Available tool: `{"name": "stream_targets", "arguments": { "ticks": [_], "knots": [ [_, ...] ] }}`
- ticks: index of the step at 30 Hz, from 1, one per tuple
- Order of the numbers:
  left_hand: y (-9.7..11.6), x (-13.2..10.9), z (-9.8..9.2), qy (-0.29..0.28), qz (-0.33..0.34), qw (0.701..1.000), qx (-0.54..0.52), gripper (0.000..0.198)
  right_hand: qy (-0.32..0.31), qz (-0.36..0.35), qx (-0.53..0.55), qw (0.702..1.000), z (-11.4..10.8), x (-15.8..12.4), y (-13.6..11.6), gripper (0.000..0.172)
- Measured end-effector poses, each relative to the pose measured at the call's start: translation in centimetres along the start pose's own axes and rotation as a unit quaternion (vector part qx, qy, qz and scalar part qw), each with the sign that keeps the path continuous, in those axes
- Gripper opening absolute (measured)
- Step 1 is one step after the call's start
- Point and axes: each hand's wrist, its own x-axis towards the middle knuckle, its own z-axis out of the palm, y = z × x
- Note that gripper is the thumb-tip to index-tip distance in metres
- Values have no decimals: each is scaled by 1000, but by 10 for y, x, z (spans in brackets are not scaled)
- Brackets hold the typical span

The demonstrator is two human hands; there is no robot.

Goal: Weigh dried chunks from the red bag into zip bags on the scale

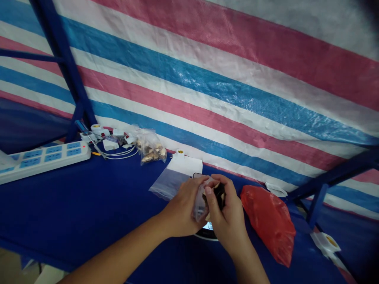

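Note:
My left hand (184,209) is closed on a clear plastic bag (200,205), holding its mouth toward the right. Dark and pale dried pieces (218,195), like sliced dried mushrooms, are gripped in my right hand (229,217) at the bag's opening. Both hands hover over a digital kitchen scale (207,236), whose lit display shows partly below them; the rest of it is hidden. Behind my left hand lies a flat clear bag with a white sheet (174,177). A red plastic bag (271,223) sits just right of my right hand.
A filled bag of dried pieces (151,148) stands at the back of the blue table (97,209). Left of it are cables (118,152), white plugs and a long power strip (47,157). A striped tarp (189,86) hangs behind, between blue metal posts (66,67).

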Motion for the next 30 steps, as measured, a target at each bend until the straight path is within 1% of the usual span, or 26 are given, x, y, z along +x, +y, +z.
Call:
{"name": "stream_targets", "arguments": {
  "ticks": [4,7,10,14,18,22,25,27,30],
  "knots": [
    [-3,-1,4,18,13,999,36,75,-3,-9,-59,998,0,1,1,29],
    [-3,-1,7,8,16,998,62,74,12,-15,-95,995,1,4,0,28],
    [-3,-3,11,-10,16,997,78,75,48,6,-101,994,3,5,0,27],
    [-4,-6,16,-15,10,997,80,81,62,41,-94,993,10,5,6,30],
    [-5,-7,20,-7,3,999,54,85,79,43,-95,991,13,6,11,34],
    [-4,-8,22,-21,21,999,23,90,129,5,-125,984,16,6,11,28],
    [-4,-8,23,-31,31,999,10,93,146,-15,-145,978,20,7,10,24],
    [-5,-8,23,-21,42,999,-11,91,147,-16,-151,977,22,8,10,25],
    [-7,-6,23,-7,53,997,-52,82,144,-15,-150,978,24,8,12,28]
  ]
}}
